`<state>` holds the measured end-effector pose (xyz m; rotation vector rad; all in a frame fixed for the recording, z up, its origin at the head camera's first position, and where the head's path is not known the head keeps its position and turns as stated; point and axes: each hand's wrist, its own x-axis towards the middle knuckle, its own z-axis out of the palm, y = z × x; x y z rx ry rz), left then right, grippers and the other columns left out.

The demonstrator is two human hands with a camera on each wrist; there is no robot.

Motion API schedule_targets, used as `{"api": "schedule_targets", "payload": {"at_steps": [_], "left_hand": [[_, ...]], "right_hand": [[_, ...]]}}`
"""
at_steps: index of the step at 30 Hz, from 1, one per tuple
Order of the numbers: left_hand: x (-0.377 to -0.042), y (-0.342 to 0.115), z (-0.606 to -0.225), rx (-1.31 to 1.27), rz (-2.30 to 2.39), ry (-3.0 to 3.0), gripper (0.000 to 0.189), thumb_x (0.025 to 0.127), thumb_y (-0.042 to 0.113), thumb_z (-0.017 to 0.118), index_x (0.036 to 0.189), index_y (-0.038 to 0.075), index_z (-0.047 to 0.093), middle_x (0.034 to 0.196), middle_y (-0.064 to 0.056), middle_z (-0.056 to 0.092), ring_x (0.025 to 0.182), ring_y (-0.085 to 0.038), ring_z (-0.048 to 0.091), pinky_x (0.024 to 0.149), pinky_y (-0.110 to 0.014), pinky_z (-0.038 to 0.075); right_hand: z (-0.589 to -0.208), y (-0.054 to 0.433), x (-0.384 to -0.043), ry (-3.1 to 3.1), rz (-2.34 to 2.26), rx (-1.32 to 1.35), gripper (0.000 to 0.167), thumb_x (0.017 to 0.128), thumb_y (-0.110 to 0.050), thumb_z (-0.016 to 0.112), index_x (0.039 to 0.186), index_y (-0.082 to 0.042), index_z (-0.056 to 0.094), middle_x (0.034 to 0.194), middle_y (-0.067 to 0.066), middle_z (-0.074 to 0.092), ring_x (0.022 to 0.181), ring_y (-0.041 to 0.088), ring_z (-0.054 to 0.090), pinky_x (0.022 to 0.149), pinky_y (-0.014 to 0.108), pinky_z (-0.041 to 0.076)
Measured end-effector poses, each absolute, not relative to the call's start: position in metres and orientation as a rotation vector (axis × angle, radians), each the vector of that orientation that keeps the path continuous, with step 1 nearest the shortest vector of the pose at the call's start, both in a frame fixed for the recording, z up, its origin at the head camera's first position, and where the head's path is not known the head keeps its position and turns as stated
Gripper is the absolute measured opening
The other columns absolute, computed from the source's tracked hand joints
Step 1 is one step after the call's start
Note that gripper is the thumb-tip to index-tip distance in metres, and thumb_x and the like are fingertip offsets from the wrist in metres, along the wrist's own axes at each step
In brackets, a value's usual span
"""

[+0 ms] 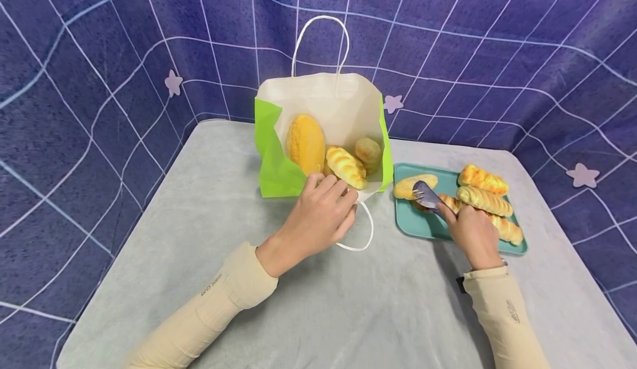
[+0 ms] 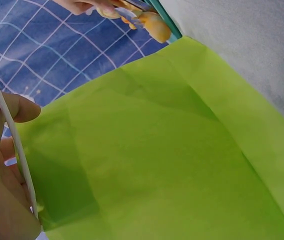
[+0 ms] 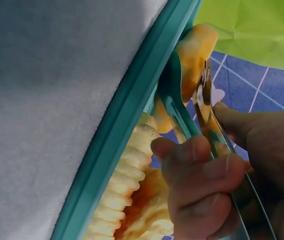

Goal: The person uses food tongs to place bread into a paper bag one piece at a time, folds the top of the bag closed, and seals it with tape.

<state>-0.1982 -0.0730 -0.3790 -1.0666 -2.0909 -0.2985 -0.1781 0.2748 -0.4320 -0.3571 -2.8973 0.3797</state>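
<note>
My left hand (image 1: 320, 211) grips the front rim of a green paper bag (image 1: 271, 164), its fingers curled over the edge. The bag's front white handle (image 1: 369, 230) hangs below that hand and crosses the palm in the left wrist view. My right hand (image 1: 475, 233) holds a pair of food tongs (image 1: 429, 196) with one fork-shaped end and one rounded end (image 3: 172, 85). The tong tips are at a small bread roll (image 1: 405, 186) at the left of a teal tray (image 1: 423, 230); whether they squeeze it I cannot tell.
Inside the bag are a large yellow loaf (image 1: 304, 142), a striped roll (image 1: 345, 167) and a round bun (image 1: 368, 152). Several long breads (image 1: 485, 200) lie on the tray's right side. A blue gridded curtain (image 1: 318, 4) stands behind the grey table (image 1: 209, 192).
</note>
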Motion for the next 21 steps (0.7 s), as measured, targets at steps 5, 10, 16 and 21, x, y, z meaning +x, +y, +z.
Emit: {"api": "schedule_targets", "payload": {"at_steps": [5,10,16,21], "left_hand": [[-0.198,-0.072,-0.379,-1.065,-0.293,-2.091,0.019,0.094,0.018,0.045,0.088,0.012,0.062,0.082,-0.002,0.054,0.08,-0.022,0.048,0.086,-0.041,0.038],[-0.198,-0.072,-0.378,-1.065,-0.294,-2.089,0.019,0.094,0.018,0.046,0.087,0.012,0.062,0.082,-0.002,0.054,0.079,-0.022,0.048,0.086,-0.04,0.038],[-0.198,-0.072,-0.38,-1.055,-0.277,-2.091,0.018,0.094,0.019,0.047,0.087,0.012,0.062,0.083,-0.002,0.055,0.08,-0.022,0.049,0.086,-0.04,0.038],[-0.198,-0.072,-0.38,-1.049,-0.266,-2.088,0.018,0.094,0.02,0.047,0.088,0.012,0.062,0.084,-0.002,0.055,0.081,-0.022,0.049,0.086,-0.041,0.038]], "right_hand": [[-0.433,0.273,-0.171,-2.753,0.397,-0.315,0.063,0.093,-0.057,0.06,0.053,-0.012,0.04,0.047,0.002,0.035,0.038,0.024,0.04,0.035,0.038,0.027],[-0.425,0.269,-0.166,-2.667,0.397,-0.278,0.064,0.091,-0.057,0.063,0.049,-0.014,0.04,0.045,-0.002,0.03,0.038,0.02,0.034,0.036,0.036,0.023],[-0.409,0.26,-0.159,-2.536,0.405,-0.257,0.064,0.088,-0.055,0.067,0.047,-0.014,0.042,0.044,-0.003,0.031,0.039,0.021,0.032,0.037,0.036,0.021],[-0.393,0.252,-0.151,-2.405,0.417,-0.235,0.056,0.086,-0.051,0.072,0.051,-0.01,0.054,0.045,0.002,0.042,0.04,0.025,0.041,0.04,0.037,0.024]]}}
